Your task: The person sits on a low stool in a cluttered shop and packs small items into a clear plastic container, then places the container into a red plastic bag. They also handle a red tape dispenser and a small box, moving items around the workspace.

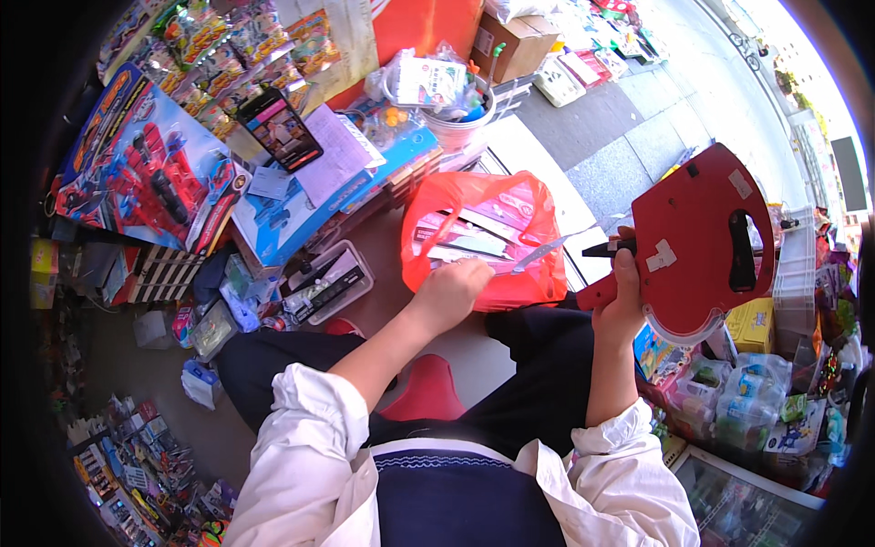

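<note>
My right hand [618,294] is closed around a handle of a large red handheld device [704,239], perhaps a label or tape dispenser, with a black nozzle pointing left. A pale strip [540,256] stretches from near that nozzle towards my left hand. The fingers of my left hand [454,290] are pinched together at the front of a red plastic bag [499,297]; whether they hold the strip or the bag's film, I cannot tell. Inside the open bag lie several pink-and-white packages [489,236], partly hidden by its handles.
Left of the bag, a clear plastic tray [362,273] holds dark strips. Beyond it stand a blue box [273,236], a phone [280,130] and a packaged red toy [157,171]. A filled bucket [458,126] is behind the bag; a yellow box [750,325] is at right.
</note>
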Available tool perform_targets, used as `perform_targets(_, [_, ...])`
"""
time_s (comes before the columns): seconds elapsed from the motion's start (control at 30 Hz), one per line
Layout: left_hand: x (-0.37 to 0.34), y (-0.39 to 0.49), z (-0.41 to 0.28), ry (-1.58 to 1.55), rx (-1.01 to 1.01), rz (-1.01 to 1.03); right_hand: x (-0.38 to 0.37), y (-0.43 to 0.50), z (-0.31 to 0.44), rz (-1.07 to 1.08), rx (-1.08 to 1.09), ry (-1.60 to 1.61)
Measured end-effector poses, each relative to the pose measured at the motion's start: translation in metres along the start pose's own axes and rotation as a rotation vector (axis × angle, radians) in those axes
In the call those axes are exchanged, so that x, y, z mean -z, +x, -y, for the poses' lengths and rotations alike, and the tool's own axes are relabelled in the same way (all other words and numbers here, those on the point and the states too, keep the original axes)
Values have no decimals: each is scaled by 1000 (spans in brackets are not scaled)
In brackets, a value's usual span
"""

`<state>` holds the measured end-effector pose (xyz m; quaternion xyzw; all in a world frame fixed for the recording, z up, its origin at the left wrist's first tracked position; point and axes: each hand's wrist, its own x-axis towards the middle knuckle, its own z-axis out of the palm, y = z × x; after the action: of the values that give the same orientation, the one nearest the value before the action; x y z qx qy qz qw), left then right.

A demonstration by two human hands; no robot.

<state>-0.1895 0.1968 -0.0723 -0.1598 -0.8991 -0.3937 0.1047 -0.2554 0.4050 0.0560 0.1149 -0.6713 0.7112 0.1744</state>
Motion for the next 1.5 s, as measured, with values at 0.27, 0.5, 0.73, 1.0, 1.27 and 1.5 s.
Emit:
perform_targets(0.27, [-61,9,121,392,758,-25,18,-5,11,163,64,-249])
perform_targets(0.5, [-49,6,154,-670,1216,15,29,-3,21,224,127,-340])
perform_targets(0.73, [-14,4,78,-951,1100,-135,39,-8,28,257,186,-405])
perform_targets(1.0, [97,-38,-17,-1091,771,-336,42,-17,37,378,177,-327])
perform_targets(1.27, [113,-60,-34,-1512,633,-681,30,-29,29,469,-41,-155])
perform_targets(1.5, [78,-65,-57,-1465,734,-478,9,-69,29,735,-226,-129])
